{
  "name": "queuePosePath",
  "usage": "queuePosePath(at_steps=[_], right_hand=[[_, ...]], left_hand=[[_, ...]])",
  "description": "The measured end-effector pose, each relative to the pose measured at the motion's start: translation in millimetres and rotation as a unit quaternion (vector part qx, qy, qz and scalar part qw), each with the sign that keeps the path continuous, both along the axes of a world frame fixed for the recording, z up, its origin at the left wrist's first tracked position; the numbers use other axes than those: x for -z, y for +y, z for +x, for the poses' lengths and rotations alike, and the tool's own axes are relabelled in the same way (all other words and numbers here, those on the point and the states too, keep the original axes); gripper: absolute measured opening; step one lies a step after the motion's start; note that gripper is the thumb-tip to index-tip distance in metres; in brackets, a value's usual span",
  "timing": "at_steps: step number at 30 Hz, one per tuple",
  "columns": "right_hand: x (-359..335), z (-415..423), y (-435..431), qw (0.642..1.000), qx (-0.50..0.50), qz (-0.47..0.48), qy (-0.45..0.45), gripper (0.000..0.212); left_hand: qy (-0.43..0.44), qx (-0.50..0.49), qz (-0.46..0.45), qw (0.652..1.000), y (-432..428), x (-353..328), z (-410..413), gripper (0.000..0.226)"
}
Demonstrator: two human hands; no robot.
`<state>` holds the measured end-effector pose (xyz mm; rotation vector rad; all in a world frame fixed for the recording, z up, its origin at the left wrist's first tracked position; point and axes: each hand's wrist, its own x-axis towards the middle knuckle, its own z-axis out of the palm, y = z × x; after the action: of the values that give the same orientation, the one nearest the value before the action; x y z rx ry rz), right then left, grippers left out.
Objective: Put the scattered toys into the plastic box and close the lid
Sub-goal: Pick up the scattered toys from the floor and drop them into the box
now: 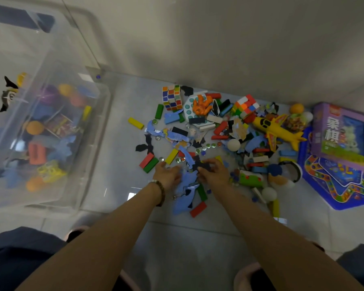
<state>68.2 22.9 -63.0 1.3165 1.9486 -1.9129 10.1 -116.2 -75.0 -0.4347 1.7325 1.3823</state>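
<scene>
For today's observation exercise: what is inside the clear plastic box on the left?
The plastic box holds orange balls, blue foam pieces, a yellow block and an orange toy. Anything beneath them is covered.

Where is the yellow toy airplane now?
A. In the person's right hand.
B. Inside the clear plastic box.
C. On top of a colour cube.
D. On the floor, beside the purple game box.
D: the yellow toy airplane lies on the floor at the pile's right edge, beside the purple game box.
</scene>
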Motion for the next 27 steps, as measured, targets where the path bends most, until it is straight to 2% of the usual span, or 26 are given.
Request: queuePosePath(at_steps=[3, 6, 8, 11, 15, 17, 19, 21, 23, 27], right_hand=[[-6.1, 2.6, 0.4, 0.998, 0.033, -0.043, 0.020, 0.011], [-20.4, 7.4, -4.7, 0.998, -0.009, -0.058, 0.033, 0.014], [-30.3, 10.0, -10.9, 0.993, -0.058, -0.100, 0.035, 0.022], [-38.2, 15.6, -14.2, 0.987, -0.118, -0.108, 0.019, 0.022], [-30.5, 25.6, -5.9, 0.995, -0.098, 0.013, -0.007, 0.014], [-21.4, 25.8, -2.9, 0.995, -0.076, 0.048, -0.047, 0.029], [-13.9, 21.6, -4.5, 0.994, -0.072, 0.035, -0.073, 0.048], [-10.3, 14.2, -11.3, 0.993, -0.086, 0.012, -0.080, 0.058], [-6.3, 4.4, -19.4, 0.997, -0.064, 0.006, -0.049, 0.047], [2.4, -14.8, -28.1, 0.995, -0.040, 0.088, 0.015, 0.021]], left_hand=[[0.001, -0.060, 0.003, 0.998, -3.4, -8.2, 4.6, 0.037], [-0.012, -0.093, 0.023, 0.995, -3.5, -16.7, 8.6, 0.006], [-0.012, -0.044, 0.024, 0.999, -4.1, -25.0, 12.8, 0.026], [-0.004, -0.040, 0.021, 0.999, -8.8, -33.4, 18.9, 0.020], [-0.031, -0.127, 0.019, 0.991, -23.7, -35.6, 14.8, 0.017], [-0.030, -0.152, 0.015, 0.988, -31.7, -34.6, 12.2, 0.025], [-0.032, -0.169, 0.022, 0.985, -39.5, -36.0, 11.1, 0.031], [-0.036, -0.175, 0.021, 0.984, -46.5, -35.3, 9.3, 0.029], [-0.029, -0.162, 0.003, 0.986, -53.8, -34.2, 6.9, 0.026], [-0.010, -0.113, -0.005, 0.994, -60.9, -29.6, 1.7, 0.032]])
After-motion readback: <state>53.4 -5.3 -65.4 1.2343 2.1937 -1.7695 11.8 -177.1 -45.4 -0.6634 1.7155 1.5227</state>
